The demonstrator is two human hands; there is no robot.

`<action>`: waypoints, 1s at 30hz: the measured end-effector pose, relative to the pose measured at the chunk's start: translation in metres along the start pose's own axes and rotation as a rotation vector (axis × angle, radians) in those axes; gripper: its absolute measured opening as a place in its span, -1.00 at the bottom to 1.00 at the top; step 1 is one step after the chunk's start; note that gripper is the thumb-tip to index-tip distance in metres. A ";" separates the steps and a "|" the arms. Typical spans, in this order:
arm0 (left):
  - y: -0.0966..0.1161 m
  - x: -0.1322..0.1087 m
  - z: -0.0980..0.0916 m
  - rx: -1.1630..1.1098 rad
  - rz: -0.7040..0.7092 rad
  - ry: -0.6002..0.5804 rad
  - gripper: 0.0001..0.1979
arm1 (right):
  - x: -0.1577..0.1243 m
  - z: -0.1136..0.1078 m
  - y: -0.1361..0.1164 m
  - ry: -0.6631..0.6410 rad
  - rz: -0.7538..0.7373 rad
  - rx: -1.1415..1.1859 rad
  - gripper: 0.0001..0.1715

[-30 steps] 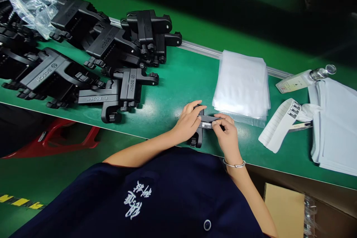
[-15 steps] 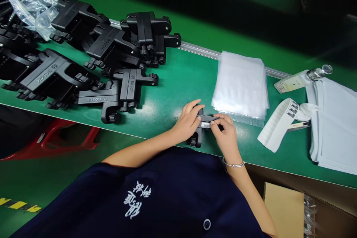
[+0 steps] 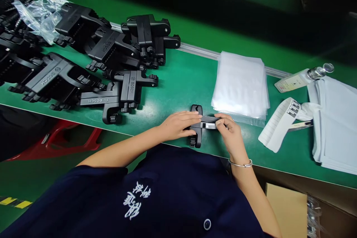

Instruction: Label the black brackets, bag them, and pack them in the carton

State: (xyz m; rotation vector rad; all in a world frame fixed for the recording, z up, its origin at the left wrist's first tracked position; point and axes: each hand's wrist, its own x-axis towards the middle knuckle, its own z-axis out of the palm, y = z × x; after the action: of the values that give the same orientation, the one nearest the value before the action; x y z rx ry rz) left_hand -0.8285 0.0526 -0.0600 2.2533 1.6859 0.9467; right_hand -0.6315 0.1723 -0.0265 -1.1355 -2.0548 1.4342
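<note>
A black plastic clamp bracket [image 3: 198,130] lies on the green table in front of me, its narrow arm pointing right. On the side of that arm shows a small white label [image 3: 209,125]. My left hand [image 3: 180,125] rests flat against the bracket's left part, fingers stretched out and together. At the far end of the arm, the thumb and fingers of my right hand [image 3: 230,131] pinch the bracket; the fingertips behind it are partly hidden.
Several similar black brackets marked BOSCH [image 3: 131,87] are heaped on the left, beside clear plastic wrapping [image 3: 41,15]. A stack of clear bags [image 3: 241,83] lies beyond my right hand. Further right are a label strip [image 3: 279,124], tweezers [image 3: 300,125], a pump bottle [image 3: 294,81] and white sheets [image 3: 334,126].
My left hand has slid left along the bracket and flattened, uncovering more of its body. My right hand has shifted slightly right, still at the arm's end.
</note>
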 end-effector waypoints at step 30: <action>0.003 -0.003 0.002 -0.040 -0.084 -0.049 -0.61 | -0.001 0.009 -0.002 0.046 -0.059 -0.139 -0.76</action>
State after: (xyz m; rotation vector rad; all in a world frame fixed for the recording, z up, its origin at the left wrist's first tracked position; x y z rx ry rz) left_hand -0.8254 0.0496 -0.0614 2.1445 1.7108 0.8911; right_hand -0.6380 0.1664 -0.0281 -1.1405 -2.1646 1.2431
